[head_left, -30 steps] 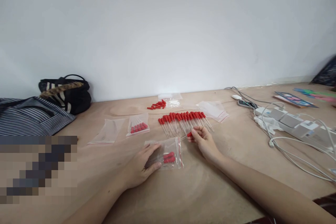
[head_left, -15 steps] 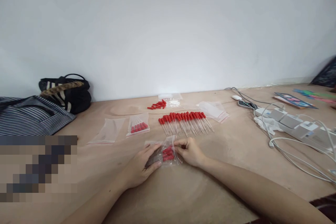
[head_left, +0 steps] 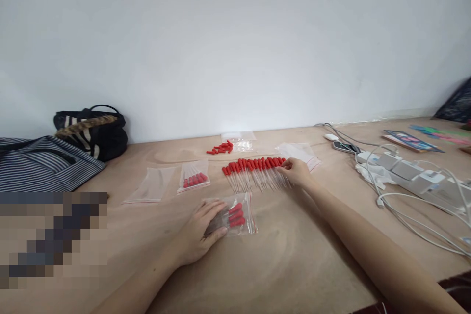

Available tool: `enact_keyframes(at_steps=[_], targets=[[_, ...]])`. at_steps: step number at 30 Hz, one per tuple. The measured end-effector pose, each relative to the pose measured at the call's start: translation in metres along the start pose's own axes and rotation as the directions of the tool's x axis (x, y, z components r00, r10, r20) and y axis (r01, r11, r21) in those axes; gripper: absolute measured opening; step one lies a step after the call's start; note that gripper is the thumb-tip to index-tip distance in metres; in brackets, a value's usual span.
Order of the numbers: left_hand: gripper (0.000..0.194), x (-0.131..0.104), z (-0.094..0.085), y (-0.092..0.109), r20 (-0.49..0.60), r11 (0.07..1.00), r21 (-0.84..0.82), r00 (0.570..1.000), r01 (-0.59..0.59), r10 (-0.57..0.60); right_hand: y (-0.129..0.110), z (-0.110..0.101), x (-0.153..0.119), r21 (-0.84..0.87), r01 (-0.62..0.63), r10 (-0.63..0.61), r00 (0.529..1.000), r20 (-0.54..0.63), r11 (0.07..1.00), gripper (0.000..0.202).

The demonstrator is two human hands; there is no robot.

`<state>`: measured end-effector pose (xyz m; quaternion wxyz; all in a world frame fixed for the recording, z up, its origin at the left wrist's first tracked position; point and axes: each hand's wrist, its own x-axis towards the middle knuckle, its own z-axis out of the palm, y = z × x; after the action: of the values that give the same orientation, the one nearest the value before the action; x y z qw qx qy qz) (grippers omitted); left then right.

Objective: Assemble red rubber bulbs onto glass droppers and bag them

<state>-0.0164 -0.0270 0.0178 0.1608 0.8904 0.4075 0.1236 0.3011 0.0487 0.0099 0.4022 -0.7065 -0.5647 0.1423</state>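
Note:
My left hand [head_left: 208, 228] lies on a clear zip-lock bag [head_left: 248, 228], gripping its left side between thumb and fingers. Inside that bag are several droppers with red rubber bulbs [head_left: 236, 214]. Farther forward, a row of droppers [head_left: 252, 167] lies side by side, red bulbs away from me and clear tubes toward me. At the row's right end my right hand [head_left: 296, 171] pinches a dropper, its fingertips partly hiding it. To the left rests another zip-lock bag [head_left: 194, 172] with several red-bulbed droppers in it, beside a flat unfilled zip-lock bag [head_left: 150, 184].
Loose red bulbs [head_left: 222, 147] and clear tubes [head_left: 243, 145] lie near the wall. More clear bags [head_left: 298, 151] are behind my right hand. Rightward are a power strip with chargers [head_left: 415, 174] and cables. A black bag [head_left: 106, 132] and a striped bag [head_left: 47, 164] stand left.
My right hand has left the bag's opening and moved forward and right to the row of droppers. The bag now lies flatter, its right edge in view. My left hand stays on it.

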Motion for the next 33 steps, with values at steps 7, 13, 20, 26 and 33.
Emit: enact_keyframes(at_steps=[7, 13, 20, 26, 33], targets=[[0.044, -0.001, 0.001, -0.002, -0.010, 1.000, -0.005, 1.000, -0.026, 0.026, -0.005, 0.018, -0.002, 0.040, -0.078, 0.080, 0.996, -0.034, 0.996, 0.011], [0.044, 0.000, -0.001, -0.001, -0.002, 1.000, 0.001, 1.000, -0.016, 0.016, -0.015, 0.011, -0.003, 0.188, -0.067, 0.076, 0.996, -0.041, 0.980, 0.029], [0.044, -0.001, -0.003, 0.001, -0.042, 0.999, -0.003, 0.999, -0.033, 0.033, -0.037, 0.013, -0.070, 0.664, -0.020, -0.160, 0.965, 0.208, 0.747, 0.069], [0.045, -0.001, 0.000, 0.000, -0.035, 0.999, 0.007, 0.999, -0.035, 0.035, -0.036, 0.030, -0.093, 0.771, -0.175, -0.038, 0.968, 0.250, 0.613, 0.054], [0.045, 0.001, -0.001, 0.000, 0.000, 1.000, 0.027, 1.000, -0.012, 0.012, -0.039, 0.035, -0.088, 0.862, -0.290, 0.096, 0.957, 0.275, 0.416, 0.045]])
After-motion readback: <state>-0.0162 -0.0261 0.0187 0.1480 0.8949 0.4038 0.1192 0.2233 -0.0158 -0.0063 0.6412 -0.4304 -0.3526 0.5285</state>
